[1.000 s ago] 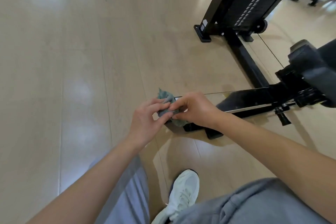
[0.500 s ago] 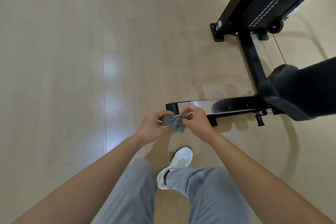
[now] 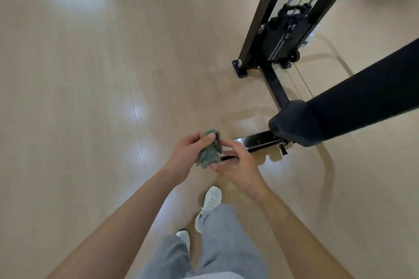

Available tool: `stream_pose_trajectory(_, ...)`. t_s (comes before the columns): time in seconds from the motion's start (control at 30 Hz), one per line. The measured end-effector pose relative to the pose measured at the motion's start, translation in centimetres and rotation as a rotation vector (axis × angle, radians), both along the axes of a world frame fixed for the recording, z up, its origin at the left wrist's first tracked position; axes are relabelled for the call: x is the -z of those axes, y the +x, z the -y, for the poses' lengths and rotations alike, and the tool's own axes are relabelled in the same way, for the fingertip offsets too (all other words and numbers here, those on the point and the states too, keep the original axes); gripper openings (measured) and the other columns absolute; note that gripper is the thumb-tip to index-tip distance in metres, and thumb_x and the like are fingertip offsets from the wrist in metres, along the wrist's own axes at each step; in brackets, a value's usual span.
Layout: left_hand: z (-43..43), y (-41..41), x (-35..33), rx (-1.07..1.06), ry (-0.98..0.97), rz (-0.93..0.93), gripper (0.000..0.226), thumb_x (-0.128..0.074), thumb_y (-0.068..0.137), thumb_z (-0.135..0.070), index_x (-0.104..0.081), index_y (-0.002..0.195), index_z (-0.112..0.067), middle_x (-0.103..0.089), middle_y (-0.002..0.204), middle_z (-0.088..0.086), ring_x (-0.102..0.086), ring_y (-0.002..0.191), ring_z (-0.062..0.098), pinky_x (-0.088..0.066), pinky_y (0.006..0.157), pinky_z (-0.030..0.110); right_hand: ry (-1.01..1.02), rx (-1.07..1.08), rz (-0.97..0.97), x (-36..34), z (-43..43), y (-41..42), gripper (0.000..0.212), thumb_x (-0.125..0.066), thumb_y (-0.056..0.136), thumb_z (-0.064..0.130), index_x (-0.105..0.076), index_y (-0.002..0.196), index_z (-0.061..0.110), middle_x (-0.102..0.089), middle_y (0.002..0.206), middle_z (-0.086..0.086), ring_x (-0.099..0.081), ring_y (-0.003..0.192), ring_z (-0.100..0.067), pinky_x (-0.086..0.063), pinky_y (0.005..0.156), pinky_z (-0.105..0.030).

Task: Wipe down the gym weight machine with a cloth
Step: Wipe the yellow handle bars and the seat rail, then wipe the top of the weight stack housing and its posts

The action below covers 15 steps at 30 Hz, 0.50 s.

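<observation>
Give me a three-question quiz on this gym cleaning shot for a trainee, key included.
1. True or false: the cloth lies spread flat on the black pad.
2. Which hands are on the cloth? A) left hand only B) right hand only C) both
3. Fill in: the person's shoes are ____ in colour.
Key: 1 false, it is bunched up between the hands; 2 C; 3 white.
</observation>
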<state>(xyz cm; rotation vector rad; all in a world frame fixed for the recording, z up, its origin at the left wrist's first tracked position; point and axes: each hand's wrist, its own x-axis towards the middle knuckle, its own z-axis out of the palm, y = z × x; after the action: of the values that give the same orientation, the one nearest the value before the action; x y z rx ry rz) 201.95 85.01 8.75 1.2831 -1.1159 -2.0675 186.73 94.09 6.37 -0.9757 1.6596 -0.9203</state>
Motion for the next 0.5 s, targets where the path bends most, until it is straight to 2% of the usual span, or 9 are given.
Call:
stream_pose_trajectory(0.07,0.5,-0.9,-3.1,-0.015,0.064,-0.034,0.025,-0.058,0.101,-0.025,-0.071,0.092,-0.006,-0.073,0.085,0.006,-0.068,0.077,0.02,-0.053,0.068,0.03,-0.058,0.02,-0.031,-2.6,0.7,-0.2,0.065,-0.085,0.072,0.039,-0.057,0.131,0.04,-0.062,0.127,0.015,-0.061,0.113,-0.004,-0.054,0.093,-0.027)
stream_pose_trajectory(0.13,1.0,-1.7,-5.1,-0.035,0.089,-0.057,0.026,-0.053,0.101,-0.019,-0.075,0.098,-0.006,-0.073,0.092,0.008,-0.066,0.085,0.021,-0.053,0.078,0.034,-0.122,0.08,-0.052,-4.6,1.5,-1.0,0.058,-0.083,0.081,0.022,-0.057,0.132,0.034,-0.067,0.118,0.013,-0.064,0.105,-0.003,-0.055,0.091,-0.026)
stream_pose_trajectory(0.27,1.7,-3.0,-8.1,0.03,0.007,0.019,0.026,-0.049,0.097,0.001,-0.073,0.106,0.005,-0.072,0.099,0.019,-0.066,0.09,0.027,-0.057,0.089,0.037,-0.215,0.108,0.004,-8.3,2.6,-3.7,0.039,-0.066,0.094,0.002,-0.066,0.127,0.022,-0.075,0.11,0.011,-0.07,0.104,-0.006,-0.055,0.091,-0.022)
stream_pose_trajectory(0.37,2.2,-4.3,-10.2,0.088,-0.15,0.114,0.019,-0.061,0.092,0.007,-0.077,0.097,0.0,-0.075,0.089,0.013,-0.069,0.083,0.018,-0.059,0.081,0.028,-0.229,0.119,-0.058,-10.2,3.1,-5.8,0.024,-0.061,0.099,0.007,-0.074,0.113,0.022,-0.077,0.1,0.015,-0.071,0.097,-0.005,-0.052,0.083,-0.018)
stream_pose_trajectory(0.43,2.7,-5.3,-11.1,0.109,-0.245,0.183,0.009,-0.073,0.088,-0.001,-0.079,0.092,-0.007,-0.075,0.08,0.005,-0.067,0.074,0.011,-0.056,0.069,0.02,-0.218,0.152,-0.061,-11.0,3.5,-7.0,0.019,-0.059,0.101,0.011,-0.076,0.109,0.014,-0.078,0.097,0.008,-0.071,0.093,-0.007,-0.052,0.082,-0.019)
stream_pose_trajectory(0.47,3.0,-5.8,-11.4,0.121,-0.262,0.205,0.002,-0.077,0.087,-0.006,-0.078,0.089,-0.007,-0.072,0.075,0.003,-0.065,0.071,0.011,-0.054,0.067,0.02,-0.216,0.177,-0.051,-11.5,3.7,-7.6,0.019,-0.059,0.101,0.011,-0.076,0.108,0.01,-0.078,0.096,0.005,-0.072,0.091,-0.008,-0.054,0.082,-0.021)
stream_pose_trajectory(0.5,3.5,-6.3,-11.5,0.133,-0.281,0.22,0.006,-0.079,0.086,-0.012,-0.076,0.084,-0.007,-0.068,0.072,0.002,-0.061,0.068,0.011,-0.051,0.066,0.021,-0.215,0.203,-0.041,-12.0,3.9,-8.1,0.019,-0.059,0.101,0.011,-0.076,0.107,0.007,-0.078,0.092,0.005,-0.072,0.086,-0.007,-0.056,0.079,-0.021)
